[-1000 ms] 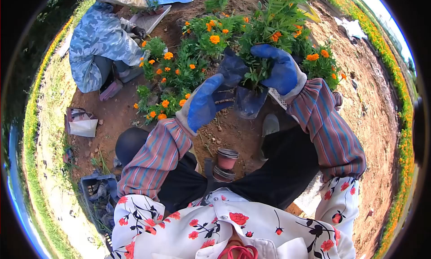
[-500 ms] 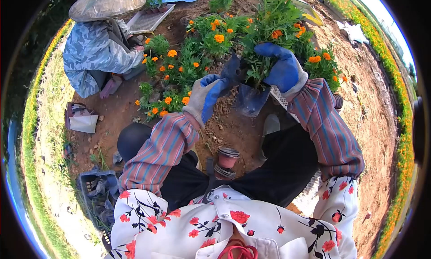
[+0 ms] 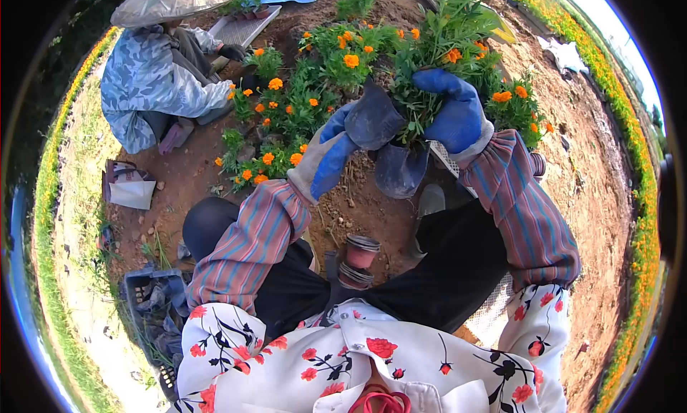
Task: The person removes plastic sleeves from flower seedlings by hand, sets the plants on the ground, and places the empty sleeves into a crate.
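My left hand (image 3: pixel 325 155), in a blue-and-grey work glove, pinches the edge of a black plastic nursery bag (image 3: pixel 373 118) that hangs tilted. Beside it, my right hand (image 3: pixel 454 114), gloved the same way, is closed around the lower stems of a leafy green plant (image 3: pixel 415 102). Another black plastic bag (image 3: pixel 401 173) sits directly beneath those stems; whether it encloses the roots is hidden. Orange marigolds (image 3: pixel 349 60) grow or stand just beyond both hands.
Stacked small pots (image 3: pixel 363 251) stand on the soil between my legs. A crate (image 3: pixel 154 306) with crumpled black plastic lies at left. A co-worker (image 3: pixel 161 84) in a wide hat crouches at upper left near a tray (image 3: pixel 247 28). A bag (image 3: pixel 129 186) rests on the ground.
The bag in my left hand, narrow and folded before, now shows its broad side. My right hand stays on the plant. The co-worker's hand has moved up toward the tray.
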Demonstrator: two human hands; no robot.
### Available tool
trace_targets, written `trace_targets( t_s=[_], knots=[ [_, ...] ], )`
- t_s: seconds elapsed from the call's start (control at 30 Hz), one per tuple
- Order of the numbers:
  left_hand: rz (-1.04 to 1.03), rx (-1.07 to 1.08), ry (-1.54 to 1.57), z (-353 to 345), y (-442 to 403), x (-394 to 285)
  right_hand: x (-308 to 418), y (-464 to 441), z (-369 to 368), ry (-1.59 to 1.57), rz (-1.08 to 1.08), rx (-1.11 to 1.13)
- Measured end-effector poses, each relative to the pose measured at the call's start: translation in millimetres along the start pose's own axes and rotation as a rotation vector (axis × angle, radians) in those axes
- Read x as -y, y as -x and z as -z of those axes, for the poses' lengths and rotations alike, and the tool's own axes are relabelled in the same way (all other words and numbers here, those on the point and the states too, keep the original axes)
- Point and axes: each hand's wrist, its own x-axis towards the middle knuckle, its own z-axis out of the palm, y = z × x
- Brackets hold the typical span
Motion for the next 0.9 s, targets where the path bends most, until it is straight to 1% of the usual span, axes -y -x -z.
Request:
trace_targets(
  t_s=[0.03, 0.1, 0.13, 0.17, 0.2, 0.23, 0.27, 0.3, 0.37, 0.4, 0.47, 0.5, 0.57, 0.6, 0.63, 0.7, 0.73, 0.77, 0.83, 0.87, 0.9],
  knots=[
    [-0.011, -0.013, -0.007, 0, 0, 0, 1, -1, 1, -0.001, 0.003, -0.001],
    [-0.014, -0.039, -0.023, 4, -9, -3, 3, -10, 6, -0.641, -0.24, -0.09],
    [-0.017, -0.066, -0.092, 9, -11, -2, 1, -12, 6, -0.648, -0.235, -0.084],
    [-0.021, -0.091, -0.161, 13, -11, -3, 1, -11, 6, -0.576, -0.233, -0.102],
    [-0.022, -0.091, -0.169, 12, -11, -3, 0, -9, 7, -0.504, -0.232, -0.123],
    [-0.004, -0.16, -0.161, 10, -10, -2, -2, -7, 7, -0.431, -0.235, -0.145],
    [0.015, -0.229, -0.151, 9, -9, -1, -6, -5, 5, -0.229, -0.222, -0.199],
    [0.022, -0.23, -0.15, 10, -11, -1, -5, -8, 8, -0.231, -0.226, -0.204],
    [0.035, -0.208, -0.135, 11, -10, 0, 4, -14, 17, -0.912, -0.404, -0.089],
    [0.037, -0.204, -0.127, 19, -7, 5, 2, -13, 23, -0.905, -0.407, -0.095],
    [0.158, -0.314, -0.129, 45, -1, 20, -1, -12, 41, 0.315, -0.044, -0.179],
    [0.154, -0.309, -0.122, 48, 1, 20, 2, -14, 48, 0.325, -0.042, -0.177],
    [0.23, -0.409, -0.071, 53, 5, 22, 4, -14, 63, -0.61, -0.199, -0.29],
    [0.244, -0.371, -0.091, 49, 4, 21, 7, -9, 50, -0.377, -0.102, -0.36],
    [0.247, -0.365, -0.094, 50, 5, 24, 11, -7, 40, -0.376, -0.098, -0.366],
    [0.235, -0.296, -0.479, 49, 4, 30, 20, -4, 29, -0.289, -0.301, -0.426],
    [0.207, -0.3, -0.692, 44, 3, 34, 4, -2, 41, -0.489, -0.133, -0.09],
    [0.215, -0.304, -0.688, 37, -3, 37, -2, -3, 48, -0.492, -0.142, -0.093],
    [0.35, -0.273, -0.473, 22, -5, 37, 13, -7, 25, -0.281, -0.335, -0.389],
    [0.426, -0.198, -0.422, 18, -3, 35, 7, -6, 30, -0.537, -0.332, -0.303],
    [0.426, -0.197, -0.423, 12, -2, 33, 7, -8, 30, -0.537, -0.33, -0.304]
  ],
)
